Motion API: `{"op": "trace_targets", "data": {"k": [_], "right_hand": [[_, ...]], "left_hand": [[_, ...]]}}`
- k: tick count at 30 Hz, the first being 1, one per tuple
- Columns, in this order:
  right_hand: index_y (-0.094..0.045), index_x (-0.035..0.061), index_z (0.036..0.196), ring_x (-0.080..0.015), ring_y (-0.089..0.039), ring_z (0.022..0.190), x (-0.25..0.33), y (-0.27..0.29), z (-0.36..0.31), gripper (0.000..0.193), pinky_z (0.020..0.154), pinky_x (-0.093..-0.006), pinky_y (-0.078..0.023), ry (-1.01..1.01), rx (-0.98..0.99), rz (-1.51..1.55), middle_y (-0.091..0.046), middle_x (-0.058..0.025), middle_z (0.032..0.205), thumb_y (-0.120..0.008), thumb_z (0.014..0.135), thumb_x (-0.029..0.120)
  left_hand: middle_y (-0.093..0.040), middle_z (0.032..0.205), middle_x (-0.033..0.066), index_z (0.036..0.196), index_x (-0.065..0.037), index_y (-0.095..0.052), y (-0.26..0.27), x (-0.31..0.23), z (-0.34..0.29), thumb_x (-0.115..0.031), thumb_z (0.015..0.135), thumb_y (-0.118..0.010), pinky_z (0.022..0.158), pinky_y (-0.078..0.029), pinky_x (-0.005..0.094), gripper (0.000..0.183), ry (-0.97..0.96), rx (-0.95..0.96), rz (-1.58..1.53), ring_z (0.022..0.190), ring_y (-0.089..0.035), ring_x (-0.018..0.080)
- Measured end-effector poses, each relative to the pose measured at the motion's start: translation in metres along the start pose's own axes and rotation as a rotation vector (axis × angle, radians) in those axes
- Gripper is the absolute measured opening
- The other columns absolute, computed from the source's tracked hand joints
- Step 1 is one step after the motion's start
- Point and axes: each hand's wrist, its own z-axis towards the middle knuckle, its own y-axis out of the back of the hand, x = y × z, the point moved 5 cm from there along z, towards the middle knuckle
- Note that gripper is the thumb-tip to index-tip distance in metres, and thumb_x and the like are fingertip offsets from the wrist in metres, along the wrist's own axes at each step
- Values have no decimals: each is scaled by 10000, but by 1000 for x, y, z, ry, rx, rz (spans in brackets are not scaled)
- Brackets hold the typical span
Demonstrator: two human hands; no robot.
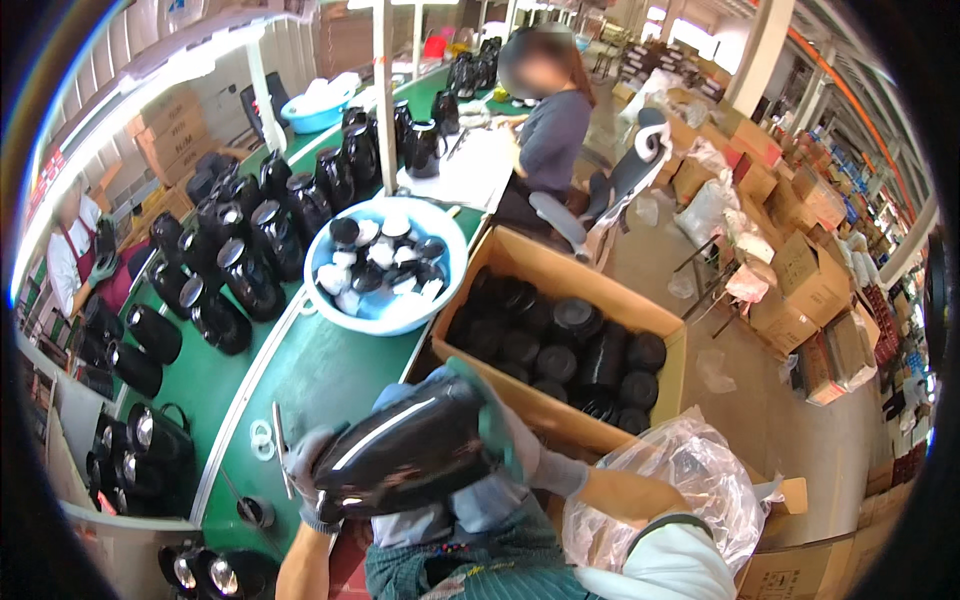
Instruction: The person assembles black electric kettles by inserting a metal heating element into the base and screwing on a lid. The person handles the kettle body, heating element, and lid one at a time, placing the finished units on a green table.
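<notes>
A glossy black jug [405, 445] lies on its side across my lap, held between both hands. My left hand [312, 472], in a grey glove, is closed around its left end. A thin metal rod [281, 450] shows beside those fingers; whether they grip it too, I cannot tell. At the other end, my right hand [497, 428], in a green and grey glove, is wrapped around the jug. Just left of the rod, some white rings [262, 440] lie on the green table [350, 372]. A small black round part [255, 512] sits nearer to me.
A blue basin [318, 300] holds black and white lids. Several black jugs [250, 275] stand on the table at left. To my right are an open carton [655, 330] of black jugs and clear plastic wrap [655, 500]. Two people work nearby, one ahead [555, 140], one far left [70, 255].
</notes>
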Motion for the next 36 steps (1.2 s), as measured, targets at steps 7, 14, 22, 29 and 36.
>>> {"op": "trace_targets", "data": {"k": [7,14,22,29,36], "right_hand": [[-458,58,1506,-299,-559,1328,-86,0,-38,626,1127,-460,-451,-456,-314,550,-551,-154,1464,-489,1069,504],[-487,67,1492,-296,-618,1260,-47,-18,-19,638,1061,-448,-526,-719,-280,429,-599,-137,1421,-436,1080,552],[-379,65,1571,-292,-491,1385,-57,-20,-15,678,1184,-441,-380,-880,-166,386,-508,-106,1525,-351,1099,551],[-212,47,1635,-236,-309,1511,-95,5,-34,647,1246,-369,-248,-708,-96,290,-307,-97,1656,-355,1134,431],[-67,43,1676,-366,-143,1596,-35,-24,0,907,1277,-461,-155,-413,226,-330,-131,-211,1725,-408,1057,612]], "left_hand": [[-737,1092,189,1166,-25,-720,19,-8,3,-331,699,-838,911,-566,415,570,140,212,-74,1003,-738,312],[-746,1125,127,1200,-27,-723,21,-4,-17,-266,825,-767,922,-598,377,447,264,197,-300,1008,-739,255],[-755,1124,139,1174,-50,-713,46,11,-13,-185,822,-736,896,-591,392,378,159,114,-116,1005,-754,290],[-738,1138,184,1168,-25,-717,41,-1,-9,-219,787,-761,953,-576,416,430,138,154,-113,1040,-737,321],[-779,972,129,1075,-33,-762,45,15,0,-177,780,-749,876,-585,329,328,131,37,44,895,-767,253]]}}
